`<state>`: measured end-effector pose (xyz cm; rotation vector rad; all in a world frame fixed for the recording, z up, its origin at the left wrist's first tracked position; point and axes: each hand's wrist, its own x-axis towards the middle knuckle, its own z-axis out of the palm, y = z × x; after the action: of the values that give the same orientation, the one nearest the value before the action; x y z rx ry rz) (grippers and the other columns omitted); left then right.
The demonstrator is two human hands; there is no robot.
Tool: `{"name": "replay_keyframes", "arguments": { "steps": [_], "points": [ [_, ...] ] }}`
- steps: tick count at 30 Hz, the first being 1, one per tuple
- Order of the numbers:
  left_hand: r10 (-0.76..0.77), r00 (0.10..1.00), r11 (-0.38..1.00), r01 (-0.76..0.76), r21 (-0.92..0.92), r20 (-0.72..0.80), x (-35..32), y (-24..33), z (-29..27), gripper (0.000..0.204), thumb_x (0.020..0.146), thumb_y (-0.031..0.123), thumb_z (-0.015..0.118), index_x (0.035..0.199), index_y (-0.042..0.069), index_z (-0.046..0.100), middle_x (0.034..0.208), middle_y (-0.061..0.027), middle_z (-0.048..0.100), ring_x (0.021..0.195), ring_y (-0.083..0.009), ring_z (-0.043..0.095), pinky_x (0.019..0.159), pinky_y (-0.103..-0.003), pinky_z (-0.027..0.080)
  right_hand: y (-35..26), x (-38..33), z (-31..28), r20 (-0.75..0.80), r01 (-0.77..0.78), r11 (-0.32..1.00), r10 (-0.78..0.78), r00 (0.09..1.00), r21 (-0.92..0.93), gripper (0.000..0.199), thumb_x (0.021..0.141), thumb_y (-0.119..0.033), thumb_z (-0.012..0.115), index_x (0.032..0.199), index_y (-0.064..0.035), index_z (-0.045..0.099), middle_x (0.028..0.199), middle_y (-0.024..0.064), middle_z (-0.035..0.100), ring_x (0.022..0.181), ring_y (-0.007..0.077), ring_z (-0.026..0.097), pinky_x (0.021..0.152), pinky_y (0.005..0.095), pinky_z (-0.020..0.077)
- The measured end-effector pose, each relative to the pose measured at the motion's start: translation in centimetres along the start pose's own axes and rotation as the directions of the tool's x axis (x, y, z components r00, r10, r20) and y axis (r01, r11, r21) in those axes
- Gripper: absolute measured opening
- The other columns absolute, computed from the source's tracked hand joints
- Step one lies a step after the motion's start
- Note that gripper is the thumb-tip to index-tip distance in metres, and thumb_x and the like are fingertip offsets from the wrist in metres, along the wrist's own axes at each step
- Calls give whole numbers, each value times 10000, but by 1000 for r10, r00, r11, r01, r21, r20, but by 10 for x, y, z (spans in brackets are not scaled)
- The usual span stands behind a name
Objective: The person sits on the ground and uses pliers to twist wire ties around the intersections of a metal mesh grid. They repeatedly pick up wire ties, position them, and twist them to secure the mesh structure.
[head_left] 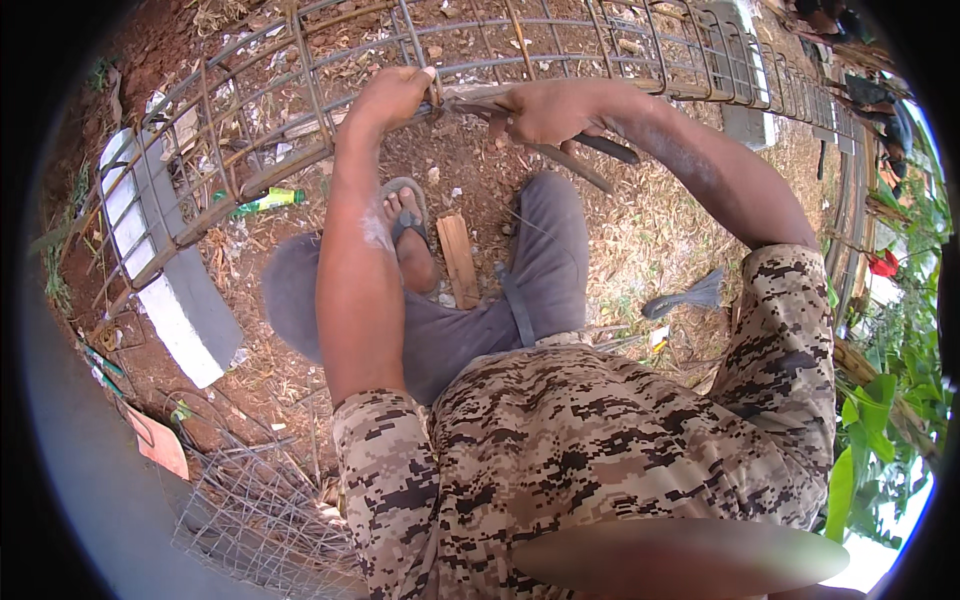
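A long cage of steel reinforcing bars [270, 180] with square stirrups runs across the far side, in front of me. My left hand [390, 100] is closed at a stirrup on the near side of this cage, its thumb and fingers around the steel. Just right of it, my right hand [555, 112] grips a pair of pincers [607, 149], whose dark handles stick out below the palm. The pincers' jaws point left, close to the near bar and the left fingers. Any tie wire at the jaws is too small to make out.
A grey and white block [190, 300] supports the cage at left, another block [745, 120] at right. Below lie a green bottle [275, 200], a wood piece [458, 260] and a dark brush-like bundle [690, 295]. Wire mesh [260, 500] lies lower left; plants [875, 420] grow at right.
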<state>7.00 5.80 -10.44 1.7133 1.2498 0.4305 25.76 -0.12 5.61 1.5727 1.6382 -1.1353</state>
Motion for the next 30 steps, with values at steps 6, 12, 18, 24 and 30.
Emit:
{"name": "replay_keyframes", "arguments": {
  "steps": [6,12,18,24,30],
  "points": [
    [39,999,999,-39,-11,-1,5,9,4,493,986,475,483,1012,46,725,901,-151,710,832,-288,632,810,-401,481,-50,-18,-26,-13,20,824,-32,999,-567,358,845,-66,472,1151,50,617,911,180,676,842,332,675,747,469,514],
    [75,991,996,-80,-39,-111,3,21,15,500,991,453,476,903,-3,663,847,-160,685,781,-307,594,788,-427,476,-87,-27,-18,33,-48,633,115,993,-773,303,828,-74,524,1043,77,675,956,206,698,930,354,688,800,473,540],
    [70,997,995,-72,68,25,9,33,15,496,993,451,472,907,9,680,917,-182,702,831,-335,629,823,-439,487,-92,-28,-6,-2,-93,573,158,988,-814,294,841,-121,558,1055,18,704,1006,182,703,961,345,682,806,472,545],
    [134,990,983,-139,118,45,14,34,18,504,1005,450,440,964,32,717,984,-187,714,903,-343,662,856,-440,495,-76,-17,-11,54,-7,544,96,994,-839,228,837,-123,585,951,34,706,918,201,700,863,333,693,711,452,557],
    [102,994,994,-104,46,34,13,26,21,500,993,469,480,1008,36,729,973,-173,719,923,-322,671,846,-426,493,-2,-25,12,-134,34,924,-91,987,-382,373,892,-326,696,994,13,579,786,194,605,776,306,639,728,433,524]
  ]
}}
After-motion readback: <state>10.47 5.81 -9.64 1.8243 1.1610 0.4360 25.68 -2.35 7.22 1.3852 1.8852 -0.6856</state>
